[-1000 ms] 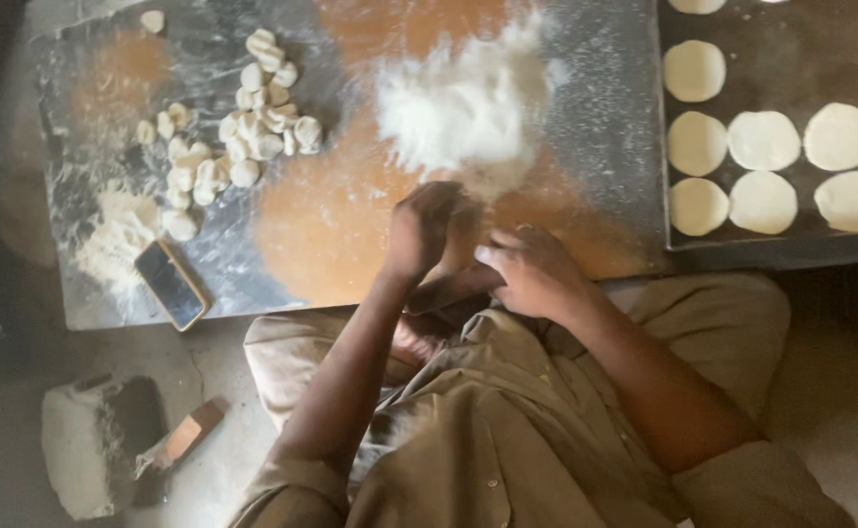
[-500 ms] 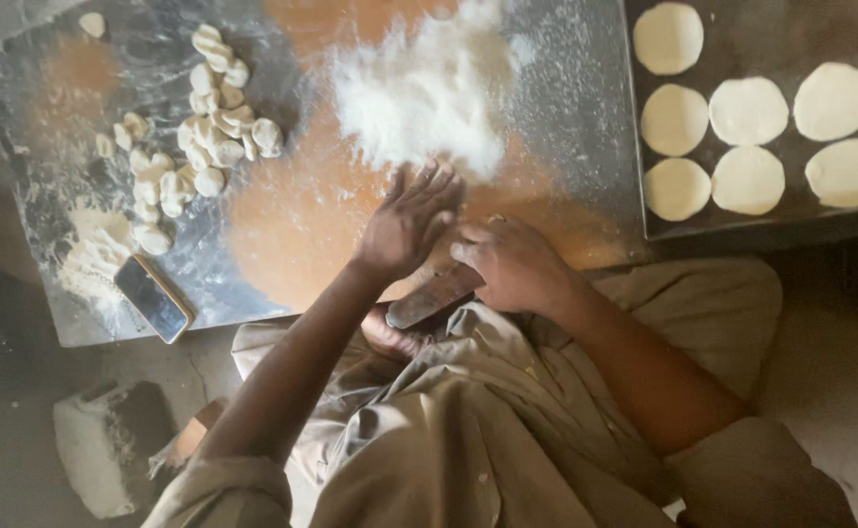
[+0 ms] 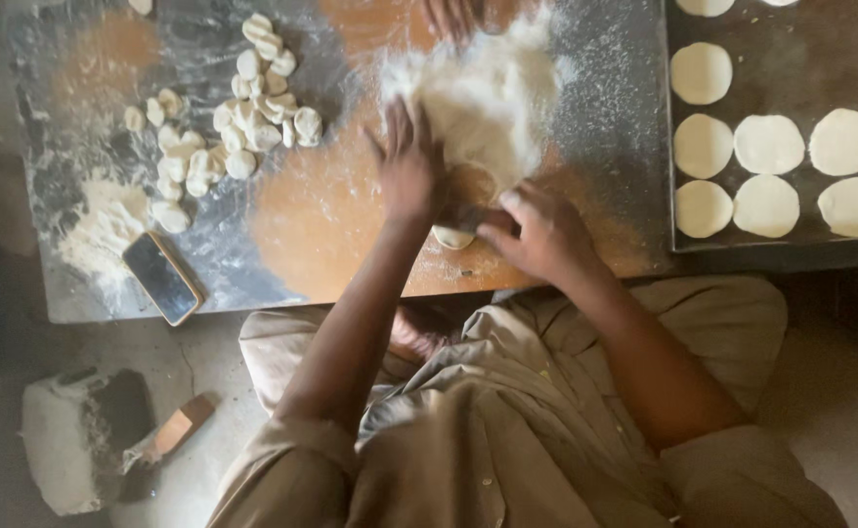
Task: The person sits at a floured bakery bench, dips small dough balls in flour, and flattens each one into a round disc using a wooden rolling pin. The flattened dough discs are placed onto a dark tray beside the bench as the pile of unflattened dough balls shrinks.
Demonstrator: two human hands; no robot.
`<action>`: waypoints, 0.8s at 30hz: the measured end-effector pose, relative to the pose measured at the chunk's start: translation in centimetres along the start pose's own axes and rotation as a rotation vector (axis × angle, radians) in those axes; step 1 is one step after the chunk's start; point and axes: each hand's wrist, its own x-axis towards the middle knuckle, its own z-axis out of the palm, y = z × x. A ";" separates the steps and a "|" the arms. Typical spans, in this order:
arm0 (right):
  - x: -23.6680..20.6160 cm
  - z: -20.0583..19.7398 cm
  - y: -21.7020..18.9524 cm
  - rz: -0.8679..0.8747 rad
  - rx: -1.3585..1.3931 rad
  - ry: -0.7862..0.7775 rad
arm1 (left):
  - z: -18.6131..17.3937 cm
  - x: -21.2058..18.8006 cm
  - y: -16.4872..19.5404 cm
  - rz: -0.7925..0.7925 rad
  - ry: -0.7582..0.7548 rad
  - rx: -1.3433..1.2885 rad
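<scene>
Since half a second ago we have pushed both hands farther up the board. Our left hand (image 3: pixel 407 161), which was lifted with fingers fanned near the board's near edge, now lies flat and spread wide against the left flank of the flour heap (image 3: pixel 478 103). Our right hand (image 3: pixel 541 230) has come forward too; it is curled narrow around a dark tool, probably a scraper (image 3: pixel 463 217), most of it hidden by the fingers. We cannot tell its exact shape. The visible part of it runs left to right, pointing toward the left hand.

A small round dough piece (image 3: pixel 451 237) sits just under the scraper, near the wooden board (image 3: pixel 321 235)'s front edge. It shows no clear long axis.

The flour heap lies at the board's far middle. Left of it is a cluster of small dough lumps (image 3: pixel 243 122), and nearer us a phone (image 3: pixel 161 278). At the right, flattened dough discs (image 3: pixel 766 147) rest in rows on a dark tray (image 3: pixel 800 68).
</scene>
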 end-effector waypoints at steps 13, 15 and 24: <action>-3.4 0.1 -1.3 -0.206 -0.047 -0.025 | -5.5 -9.2 3.7 -0.065 -0.004 -0.125; -3.5 0.3 -1.1 -0.216 -0.021 -0.074 | -5.5 -9.1 3.1 -0.053 0.023 -0.158; -2.4 2.5 -1.8 -0.156 0.056 0.065 | -6.7 -8.1 -1.7 -0.135 0.083 -0.022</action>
